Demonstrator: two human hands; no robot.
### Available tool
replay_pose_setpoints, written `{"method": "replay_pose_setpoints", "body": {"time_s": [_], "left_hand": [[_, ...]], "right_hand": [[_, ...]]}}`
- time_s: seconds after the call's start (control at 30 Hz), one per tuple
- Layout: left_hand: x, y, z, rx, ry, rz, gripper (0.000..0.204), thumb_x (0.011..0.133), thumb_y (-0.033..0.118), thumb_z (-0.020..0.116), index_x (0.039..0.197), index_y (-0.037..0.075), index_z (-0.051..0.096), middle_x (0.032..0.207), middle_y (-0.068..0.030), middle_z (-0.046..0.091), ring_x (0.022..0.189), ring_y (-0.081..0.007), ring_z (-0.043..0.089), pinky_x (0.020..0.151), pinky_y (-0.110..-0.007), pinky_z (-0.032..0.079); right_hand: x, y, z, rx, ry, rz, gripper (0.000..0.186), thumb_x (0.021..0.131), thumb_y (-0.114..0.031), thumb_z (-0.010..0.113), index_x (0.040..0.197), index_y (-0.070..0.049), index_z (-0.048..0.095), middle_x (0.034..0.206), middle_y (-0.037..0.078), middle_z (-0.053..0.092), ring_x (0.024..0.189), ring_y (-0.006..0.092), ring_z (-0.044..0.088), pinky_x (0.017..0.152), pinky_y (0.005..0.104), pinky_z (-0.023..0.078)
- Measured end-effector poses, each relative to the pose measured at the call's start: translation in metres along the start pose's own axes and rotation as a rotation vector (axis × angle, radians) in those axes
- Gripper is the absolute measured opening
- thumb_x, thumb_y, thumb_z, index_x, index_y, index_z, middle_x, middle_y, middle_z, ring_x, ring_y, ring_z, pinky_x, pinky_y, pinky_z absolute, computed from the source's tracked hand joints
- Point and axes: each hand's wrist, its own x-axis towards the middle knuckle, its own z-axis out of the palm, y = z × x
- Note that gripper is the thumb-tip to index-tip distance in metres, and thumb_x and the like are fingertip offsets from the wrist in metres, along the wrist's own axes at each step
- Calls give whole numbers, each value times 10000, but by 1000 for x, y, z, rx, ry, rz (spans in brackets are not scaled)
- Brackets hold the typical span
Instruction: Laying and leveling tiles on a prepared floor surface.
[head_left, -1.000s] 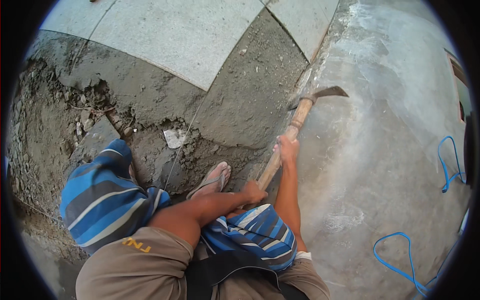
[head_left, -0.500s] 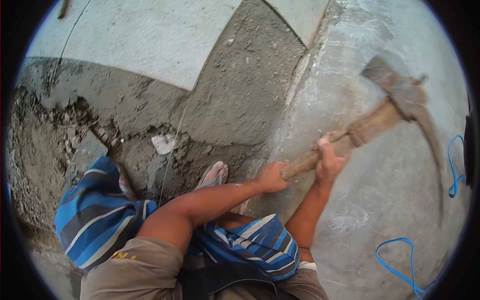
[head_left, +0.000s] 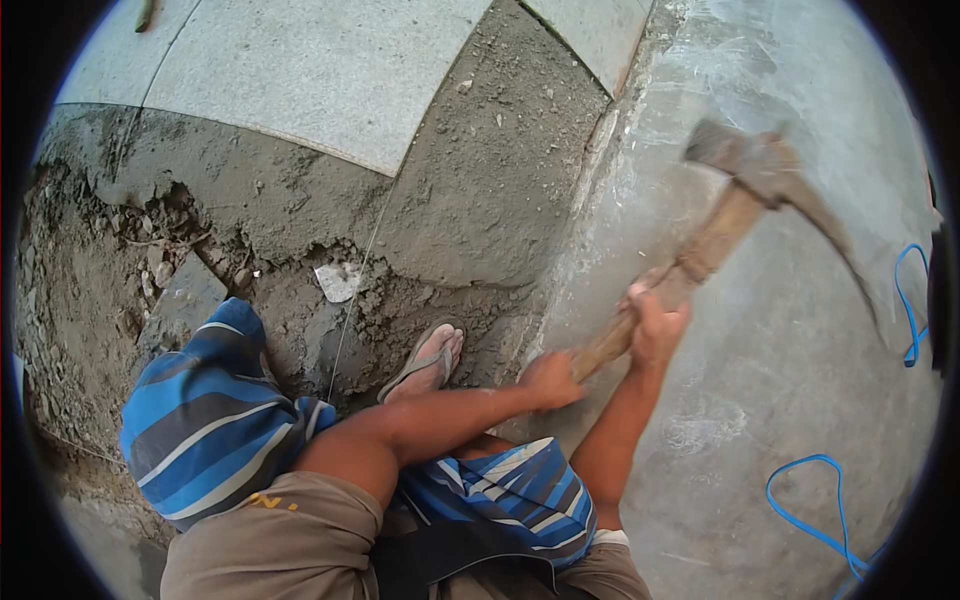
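Note:
A mattock (head_left: pixel 745 215) with a wooden handle and a rusty metal head is raised over the concrete on my right. Its head has a short broad blade on one side and a long curved pick on the other, slightly smeared by motion. My left hand (head_left: pixel 552 380) is wrapped round the lower end of the handle. Farther up, below the head, my right hand (head_left: pixel 658 325) grips the same handle. Wet grey mortar (head_left: pixel 480 220) lies ahead, between pale slabs (head_left: pixel 320 80) and the smooth concrete.
A taut string (head_left: pixel 362 270) crosses the mortar. A white stone chunk (head_left: pixel 338 281) lies near my sandalled foot (head_left: pixel 435 358). Rubble and broken soil (head_left: pixel 75 280) are at the left, with a flat grey piece (head_left: pixel 187 300). Blue cord (head_left: pixel 815 500) loops over the concrete (head_left: pixel 720 450) on the right.
The mattock's head has swung to the left, its handle now steeper. Both hands keep their grip. The view has shifted slightly, and more of my foot shows.

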Motion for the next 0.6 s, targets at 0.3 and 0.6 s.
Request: {"method": "replay_pose_setpoints", "body": {"time_s": [0.3,0.6], "left_hand": [[-15,-102,17,45,-156,-267,628,648,422,794,1010,-87,727,979,-269,726,896,-376,728,800,-448,583],[-20,-10,-10,2,-45,-68,572,666,383,813,1089,10,715,999,-243,727,945,-389,714,840,-476,563]], "right_hand": [[-9,113,33,-251,-20,380,189,764,-132,732,859,-20,613,704,46,626,549,145,607,524,302,507],[21,42,2,-221,-36,144,300,772,-104,708,1030,0,596,790,78,636,638,163,629,583,315,533]]}}
